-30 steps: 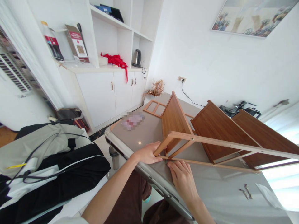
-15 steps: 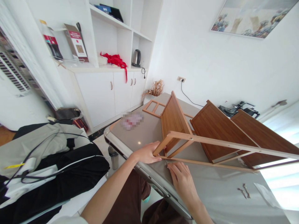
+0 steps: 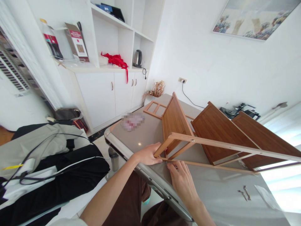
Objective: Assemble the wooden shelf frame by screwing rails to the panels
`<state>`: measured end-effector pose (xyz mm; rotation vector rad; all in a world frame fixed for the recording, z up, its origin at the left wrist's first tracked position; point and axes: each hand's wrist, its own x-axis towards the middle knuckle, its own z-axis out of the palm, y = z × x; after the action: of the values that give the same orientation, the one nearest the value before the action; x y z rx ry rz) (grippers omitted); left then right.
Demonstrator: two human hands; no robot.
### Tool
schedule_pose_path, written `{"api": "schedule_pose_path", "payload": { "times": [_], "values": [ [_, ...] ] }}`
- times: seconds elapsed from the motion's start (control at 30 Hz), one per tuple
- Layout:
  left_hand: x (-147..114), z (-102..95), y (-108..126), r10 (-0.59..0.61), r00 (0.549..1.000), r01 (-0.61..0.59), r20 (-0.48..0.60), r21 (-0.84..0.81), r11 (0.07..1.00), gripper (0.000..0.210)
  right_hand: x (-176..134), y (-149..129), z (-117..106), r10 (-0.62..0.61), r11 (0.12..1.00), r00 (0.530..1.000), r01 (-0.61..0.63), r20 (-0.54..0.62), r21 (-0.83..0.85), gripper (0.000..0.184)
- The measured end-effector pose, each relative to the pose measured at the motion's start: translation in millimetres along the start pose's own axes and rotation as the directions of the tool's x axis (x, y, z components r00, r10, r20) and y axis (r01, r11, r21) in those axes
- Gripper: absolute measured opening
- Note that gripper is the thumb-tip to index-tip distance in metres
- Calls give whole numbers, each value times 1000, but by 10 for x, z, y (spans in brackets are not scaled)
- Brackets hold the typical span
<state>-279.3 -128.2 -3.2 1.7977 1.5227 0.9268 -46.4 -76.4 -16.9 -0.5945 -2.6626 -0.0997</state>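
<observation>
A wooden shelf rack (image 3: 225, 145) lies on its side on the grey table (image 3: 141, 138), its brown boards standing up on edge. At its near left corner my left hand (image 3: 148, 154) is closed around the end of the frame, some fingers hidden behind the wood. Close beside it, my right hand (image 3: 182, 177) has thumb and fingers pinched together at the lower rail. A tiny glint of metal shows at those fingertips, too small to name. Several small screws (image 3: 244, 193) lie on the table to the right, near a clear plastic bag (image 3: 266, 196).
A pixelated flat packet (image 3: 133, 121) lies on the table's left part. Dried plants in a pot (image 3: 156, 91) and a black appliance (image 3: 244, 110) stand at the back. On the left are piled clothes (image 3: 77, 169) with cables and a power strip (image 3: 35, 179).
My right hand has shifted slightly, its fingers curling more at the lower rail. The left hand and the rack stay put.
</observation>
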Motion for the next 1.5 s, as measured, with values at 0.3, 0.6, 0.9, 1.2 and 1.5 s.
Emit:
{"api": "schedule_pose_path", "payload": {
  "times": [0.3,0.6,0.9,1.2,1.5],
  "values": [
    [4,-8,3,6,1000,-6,-7,8,1000,53,42,-35,-10,-2,999,1000,3,22,-41,18],
    [1,13,-7,6,1000,-6,-17,3,1000,49,104,-71,-3,17,996,998,-12,58,-87,18],
    [6,21,-27,2,1000,-2,-18,19,1000,49,117,-113,5,59,998,998,-59,18,-26,21],
    [-2,12,-13,14,1000,-14,-16,-7,1000,46,72,4,8,152,963,988,-148,0,224,17],
    [1,-7,15,-15,1000,15,12,-7,1000,53,1,112,23,42,990,992,-25,-123,139,16]
  ]
}}
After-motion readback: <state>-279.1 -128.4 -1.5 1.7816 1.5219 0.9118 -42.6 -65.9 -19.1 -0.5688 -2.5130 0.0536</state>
